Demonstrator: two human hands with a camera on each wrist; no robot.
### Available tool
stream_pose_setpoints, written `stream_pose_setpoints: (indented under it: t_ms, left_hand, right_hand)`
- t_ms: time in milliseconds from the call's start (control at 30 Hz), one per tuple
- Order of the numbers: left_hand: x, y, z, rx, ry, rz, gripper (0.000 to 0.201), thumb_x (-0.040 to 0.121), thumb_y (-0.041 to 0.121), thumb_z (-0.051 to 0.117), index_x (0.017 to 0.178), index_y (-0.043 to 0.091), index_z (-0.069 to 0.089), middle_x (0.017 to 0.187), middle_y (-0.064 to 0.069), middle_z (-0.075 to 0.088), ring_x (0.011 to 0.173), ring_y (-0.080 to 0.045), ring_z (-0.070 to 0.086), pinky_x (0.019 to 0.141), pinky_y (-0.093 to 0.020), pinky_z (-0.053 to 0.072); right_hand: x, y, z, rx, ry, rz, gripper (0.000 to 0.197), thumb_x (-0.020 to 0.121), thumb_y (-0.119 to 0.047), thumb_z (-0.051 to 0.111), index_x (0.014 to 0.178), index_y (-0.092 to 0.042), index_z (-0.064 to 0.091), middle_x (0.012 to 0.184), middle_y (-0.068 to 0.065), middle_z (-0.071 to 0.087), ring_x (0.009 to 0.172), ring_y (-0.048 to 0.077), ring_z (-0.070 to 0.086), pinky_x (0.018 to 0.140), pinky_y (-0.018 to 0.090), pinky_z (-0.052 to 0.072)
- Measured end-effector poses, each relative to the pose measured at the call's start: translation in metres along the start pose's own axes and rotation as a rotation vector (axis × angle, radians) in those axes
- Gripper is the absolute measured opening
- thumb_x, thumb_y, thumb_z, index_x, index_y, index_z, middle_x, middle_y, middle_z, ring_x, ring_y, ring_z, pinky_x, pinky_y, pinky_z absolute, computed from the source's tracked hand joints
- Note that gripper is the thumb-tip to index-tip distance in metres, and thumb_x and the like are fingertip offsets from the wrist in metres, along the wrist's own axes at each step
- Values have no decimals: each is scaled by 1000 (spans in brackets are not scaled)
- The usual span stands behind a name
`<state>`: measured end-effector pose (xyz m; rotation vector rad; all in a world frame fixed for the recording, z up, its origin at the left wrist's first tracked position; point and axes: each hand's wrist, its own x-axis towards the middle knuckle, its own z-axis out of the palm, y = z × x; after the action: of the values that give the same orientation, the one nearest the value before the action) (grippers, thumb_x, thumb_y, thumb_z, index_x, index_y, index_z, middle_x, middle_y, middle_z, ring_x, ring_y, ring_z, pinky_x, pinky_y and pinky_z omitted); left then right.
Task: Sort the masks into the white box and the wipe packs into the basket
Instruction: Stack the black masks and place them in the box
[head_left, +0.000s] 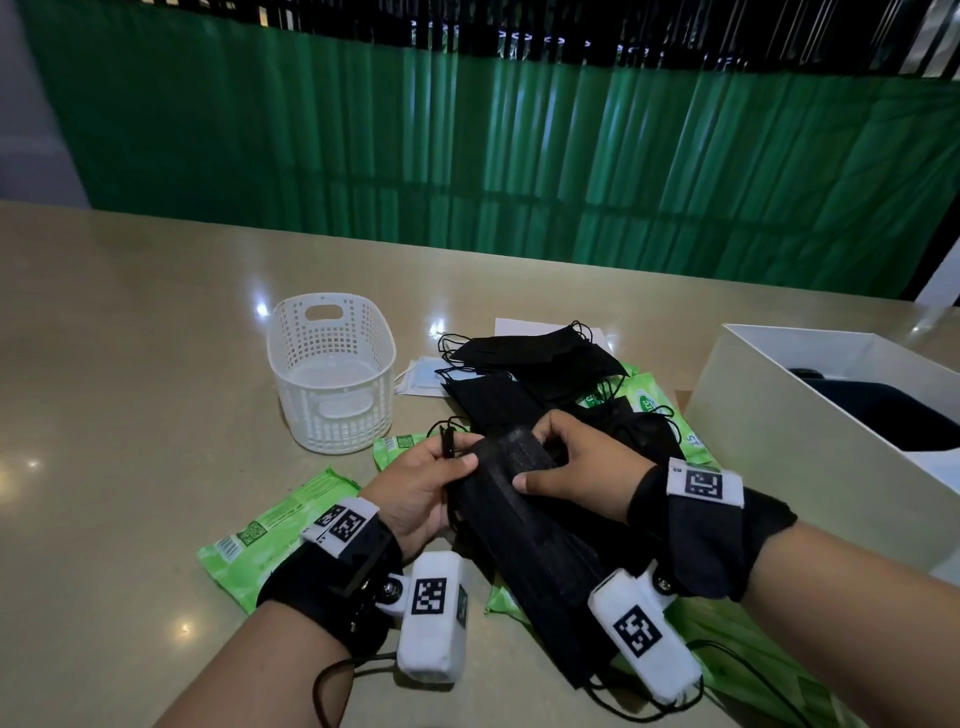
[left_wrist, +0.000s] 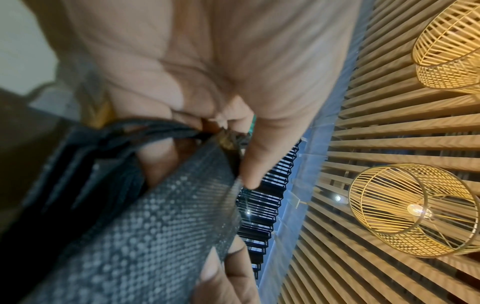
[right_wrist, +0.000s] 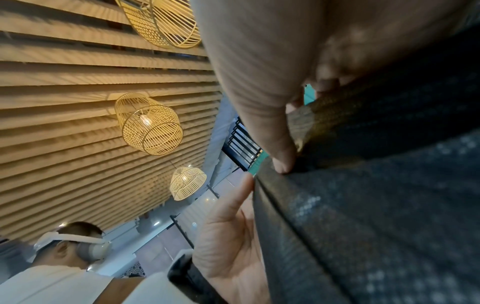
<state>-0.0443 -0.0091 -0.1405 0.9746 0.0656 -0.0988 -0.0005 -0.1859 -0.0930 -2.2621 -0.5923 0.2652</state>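
Observation:
Both hands hold a stack of black masks above the table's near middle. My left hand grips its left edge, thumb on top, ear loops under the fingers. My right hand grips the far end, fingers curled over it and thumb on the top face. The mask fabric fills the left wrist view and the same fabric the right wrist view. More black masks lie in a heap beyond. Green wipe packs lie at the left and another wipe pack under the heap. The white basket stands empty.
The white box stands at the right with dark items inside. A pale blue mask in a clear sleeve lies next to the basket. A green curtain hangs behind the beige table.

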Motion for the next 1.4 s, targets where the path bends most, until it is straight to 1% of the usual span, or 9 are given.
stream_pose_setpoints:
  t_ms: [167,333,533,733,867,1000,1100,1200,1400]
  left_hand:
    - [-1,1,1,-37,15,63,20,89,-10,43,91,5,56,78,-13,64,61,-19,66,55,-32,58]
    - [0,2,1,-83,68,81,26,89,-11,40,78,8,53,72,-12,59,65,-21,59,54,-30,56]
    - [1,4,-2,-173,82,38,8,79,3,48,72,5,50,61,-6,57,51,-13,59,51,-23,54]
    - [4,1,-6,-156,97,53,10,72,14,55,66,7,57,61,-2,56,52,-10,55,50,-21,51]
    - [2,1,-3,-162,60,72,20,70,16,58,51,10,64,61,-6,58,56,-15,57,54,-25,53]
    - [2,0,-4,-142,65,73,10,67,4,68,60,5,60,57,-7,59,54,-18,58,59,-29,54]
    - [3,1,-3,-170,123,114,28,78,5,55,51,7,62,55,-6,57,55,-16,57,61,-28,53]
    - [5,2,-1,-176,197,141,27,91,2,45,65,7,52,55,-3,51,51,-12,49,50,-21,49]
    - [9,4,-6,-167,216,97,23,95,8,44,73,10,47,48,1,50,40,-7,48,43,-19,47]
  right_hand:
    - [-3,4,-6,151,-130,112,33,75,-24,78,100,-21,56,79,-6,60,72,10,59,78,29,50]
    - [-13,10,-21,93,-311,131,14,79,-17,74,92,-12,71,95,15,72,87,28,67,88,43,52]
    - [-8,16,-50,209,-103,133,18,89,-9,60,74,-15,67,74,7,66,63,21,58,67,31,49]
    - [-11,5,-59,38,-248,121,18,93,-14,55,78,-15,64,68,-3,64,57,10,57,57,20,46]
    - [-11,-8,-55,-196,-338,69,25,83,-37,58,80,-13,63,74,-1,61,69,14,54,78,32,44]
    - [-5,-22,-50,-410,-315,-4,24,96,-27,50,73,-28,56,70,-13,57,65,2,51,78,25,42]
    - [1,-20,-44,-438,-288,40,16,93,-29,55,78,-26,56,70,-13,56,62,0,50,67,18,41]
    - [-2,-6,-38,-387,-359,152,20,87,-36,64,75,-21,56,66,-9,55,56,5,51,55,18,43]
    - [-30,17,-35,-262,-543,247,23,83,-24,71,71,-12,55,63,1,55,56,12,53,58,25,47]
